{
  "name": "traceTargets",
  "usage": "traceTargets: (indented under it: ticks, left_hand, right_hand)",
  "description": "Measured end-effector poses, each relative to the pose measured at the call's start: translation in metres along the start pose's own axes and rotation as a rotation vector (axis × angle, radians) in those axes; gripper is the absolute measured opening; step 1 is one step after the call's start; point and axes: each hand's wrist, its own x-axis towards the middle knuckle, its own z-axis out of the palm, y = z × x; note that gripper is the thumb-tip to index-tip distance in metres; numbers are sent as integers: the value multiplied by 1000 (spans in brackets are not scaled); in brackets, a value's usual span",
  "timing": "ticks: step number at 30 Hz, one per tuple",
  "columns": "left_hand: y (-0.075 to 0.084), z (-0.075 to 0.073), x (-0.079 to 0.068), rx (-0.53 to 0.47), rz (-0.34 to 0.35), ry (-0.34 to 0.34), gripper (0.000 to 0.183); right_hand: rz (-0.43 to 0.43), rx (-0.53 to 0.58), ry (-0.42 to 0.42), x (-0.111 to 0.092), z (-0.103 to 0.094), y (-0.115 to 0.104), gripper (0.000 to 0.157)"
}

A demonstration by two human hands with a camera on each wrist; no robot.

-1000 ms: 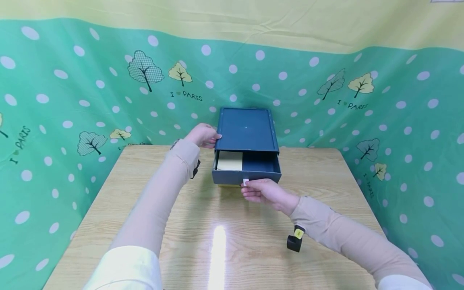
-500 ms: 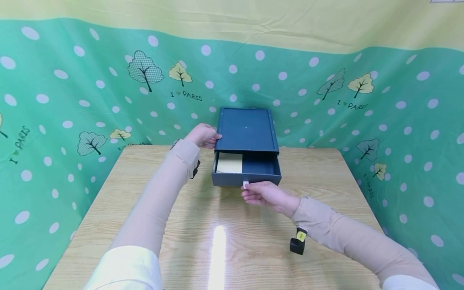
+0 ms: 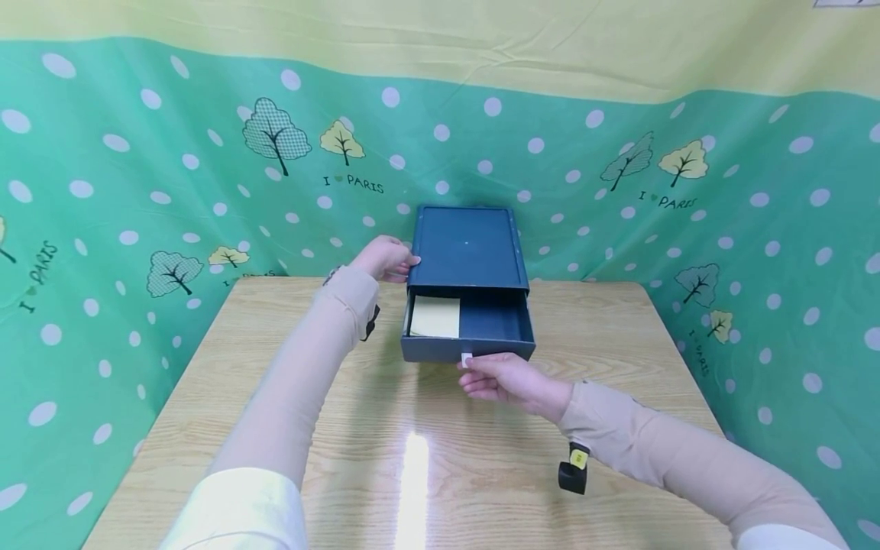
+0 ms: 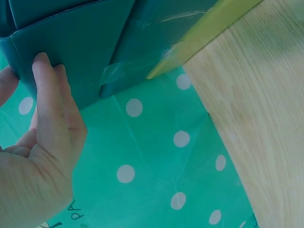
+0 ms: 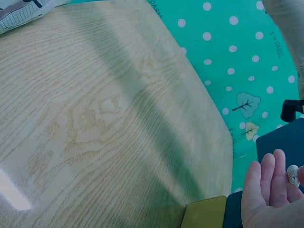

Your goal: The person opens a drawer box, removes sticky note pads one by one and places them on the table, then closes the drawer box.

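Observation:
A dark blue drawer cabinet (image 3: 467, 248) stands at the far edge of the table. Its drawer (image 3: 433, 350) is pulled partway out, showing a pale cream paper pad (image 3: 436, 316) on the left side inside. My left hand (image 3: 386, 258) holds the cabinet's left side, thumb at the top edge and fingers (image 4: 50, 97) flat along the side wall. My right hand (image 3: 512, 380) pinches a small white pull tab (image 3: 467, 360) at the middle of the drawer front. The right wrist view shows that tab (image 5: 292, 175) between thumb and fingers.
A yellow lower section (image 5: 205, 213) sits beneath the blue cabinet. The wooden table (image 3: 289, 428) reaches to a green dotted curtain (image 3: 584, 183) behind and at both sides. A black wrist strap end (image 3: 574, 477) dangles under the right forearm.
My right hand has drawn the drawer a little farther toward me, so more of the pad and drawer floor shows. The left hand stays in place on the cabinet.

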Motion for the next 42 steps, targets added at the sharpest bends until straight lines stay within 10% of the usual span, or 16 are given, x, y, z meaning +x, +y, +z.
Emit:
traceTargets:
  ticks: [42]
  left_hand:
    - [-1, 2, 0, 0, 8, 17, 52]
  right_hand:
    - [51, -12, -14, -15, 4, 12, 33]
